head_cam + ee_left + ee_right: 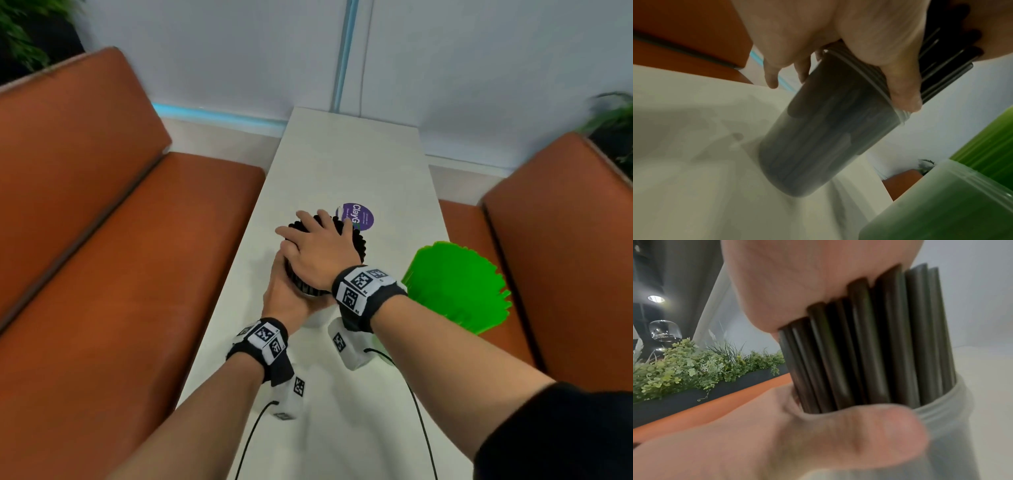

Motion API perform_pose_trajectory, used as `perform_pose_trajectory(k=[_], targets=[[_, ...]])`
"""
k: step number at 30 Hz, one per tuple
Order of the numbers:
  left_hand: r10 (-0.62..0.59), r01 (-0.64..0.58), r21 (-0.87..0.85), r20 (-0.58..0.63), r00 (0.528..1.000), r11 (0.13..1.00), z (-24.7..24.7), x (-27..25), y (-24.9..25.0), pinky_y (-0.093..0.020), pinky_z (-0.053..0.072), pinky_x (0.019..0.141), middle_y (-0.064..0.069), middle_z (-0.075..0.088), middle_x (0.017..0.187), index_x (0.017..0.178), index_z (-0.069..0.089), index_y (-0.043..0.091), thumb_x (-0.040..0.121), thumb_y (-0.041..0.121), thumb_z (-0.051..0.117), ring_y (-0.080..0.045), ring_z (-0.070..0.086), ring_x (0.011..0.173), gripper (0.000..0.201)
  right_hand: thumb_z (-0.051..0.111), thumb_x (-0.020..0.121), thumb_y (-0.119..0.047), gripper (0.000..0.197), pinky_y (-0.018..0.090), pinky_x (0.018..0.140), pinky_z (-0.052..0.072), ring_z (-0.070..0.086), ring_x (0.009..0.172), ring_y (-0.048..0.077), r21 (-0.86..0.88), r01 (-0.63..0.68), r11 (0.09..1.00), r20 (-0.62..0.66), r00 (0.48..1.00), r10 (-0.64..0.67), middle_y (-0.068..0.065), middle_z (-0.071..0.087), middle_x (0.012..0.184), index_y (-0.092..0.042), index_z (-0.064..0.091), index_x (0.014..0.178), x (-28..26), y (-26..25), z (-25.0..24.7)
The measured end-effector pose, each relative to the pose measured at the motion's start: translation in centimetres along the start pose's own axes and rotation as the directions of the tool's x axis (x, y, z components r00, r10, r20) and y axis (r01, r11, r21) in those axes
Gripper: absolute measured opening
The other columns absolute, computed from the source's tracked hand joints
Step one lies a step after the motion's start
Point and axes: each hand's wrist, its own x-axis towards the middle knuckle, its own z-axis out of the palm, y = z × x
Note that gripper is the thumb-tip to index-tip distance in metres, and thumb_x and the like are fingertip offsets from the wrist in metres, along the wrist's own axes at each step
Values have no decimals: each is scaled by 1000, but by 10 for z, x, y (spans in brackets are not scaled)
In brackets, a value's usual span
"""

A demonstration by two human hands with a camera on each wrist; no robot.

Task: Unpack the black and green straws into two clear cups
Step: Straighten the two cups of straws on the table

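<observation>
At frame centre, my left hand (291,294) grips a clear cup (824,138) packed with black straws (869,345), fingers wrapped round its wall. My right hand (318,250) lies on the straw tops, fingers spread flat. At right, green straws (455,284) fill a second cup (941,203) on the bench (342,161). A purple sticker (359,216) lies behind.

Even, soft lighting; wrist views blurred, perhaps by motion; head view's edges warped.
</observation>
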Motion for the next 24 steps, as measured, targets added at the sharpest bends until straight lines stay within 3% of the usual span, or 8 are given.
perform_pose_trajectory(k=[1, 3, 7, 10, 14, 18, 20, 24], targets=[[-14, 13, 45, 4, 1000, 999, -1, -2, 0, -49, 50, 100, -1, 60, 135, 141, 42, 28, 66, 37, 84, -24, 56, 127, 87, 25, 94, -46, 44, 66, 107, 11, 21, 140, 28, 2, 0, 1000, -21, 1000, 0, -5, 33, 153, -49, 45, 132, -2, 4, 0], [-181, 185, 87, -48, 982, 979, 3, -5, -6, -42, 46, 104, 13, 57, 133, 136, 35, 39, 43, 52, 90, -14, 53, 126, 108, 27, 94, -44, 44, 66, 107, 13, 21, 140, 29, -1, -29, 1000, -28, 999, 29, -5, 32, 154, -46, 44, 134, -2, 15, -2], [-292, 292, -8, -69, 954, 956, 7, -7, -19, -38, 46, 103, 9, 52, 137, 129, 37, 45, 57, 51, 86, -17, 46, 131, 88, 21, 92, -44, 52, 69, 108, 10, 14, 142, 34, -30, -86, 996, 28, 996, 87, -1, 21, 157, -39, 26, 143, 8, 25, -2], [-302, 303, 20, -13, 953, 953, 1, 0, -15, -40, 45, 105, 8, 50, 143, 138, 33, 42, 57, 51, 87, -16, 44, 134, 98, 15, 92, -54, 55, 67, 111, 6, 10, 145, 32, -23, -70, 997, 42, 997, 71, -1, 16, 160, -45, 20, 146, 8, 26, 0], [-229, 226, 39, 94, 969, 973, -14, 10, 9, -45, 32, 117, 8, 27, 160, 155, 13, 32, 58, 43, 88, -16, 29, 145, 123, 20, 93, -63, 59, 61, 116, -1, 1, 149, 28, 150, -107, 983, 64, 993, 98, -1, 9, 163, -47, 13, 150, 2, 28, -19], [-38, 38, 3, 122, 992, 999, -34, 21, 48, -39, 14, 123, 9, 6, 165, 156, 7, 35, 74, 19, 82, -7, 7, 150, 112, 41, 93, -49, 60, 55, 117, -1, 6, 149, 25, 195, -144, 970, -201, 962, 183, 4, 17, 161, -33, 28, 149, -23, 42, -54], [39, -46, 54, 124, 992, 997, -32, 25, 71, -41, 10, 124, 10, 1, 165, 155, 11, 39, 76, 31, 77, -4, 3, 150, 103, 43, 89, -48, 59, 57, 116, 1, 11, 148, 25, 170, -220, 961, -293, 919, 262, 4, 23, 158, -32, 35, 145, -46, 58, -70], [105, -177, 441, 182, 978, 880, -2, 27, 103, -53, 4, 120, 10, -7, 165, 153, 15, 41, 76, 58, 59, -21, -9, 152, 90, 38, 87, -59, 61, 63, 112, 7, 15, 146, 26, 43, -392, 919, -230, 891, 391, 2, 28, 155, -34, 36, 142, -104, 91, -84]])
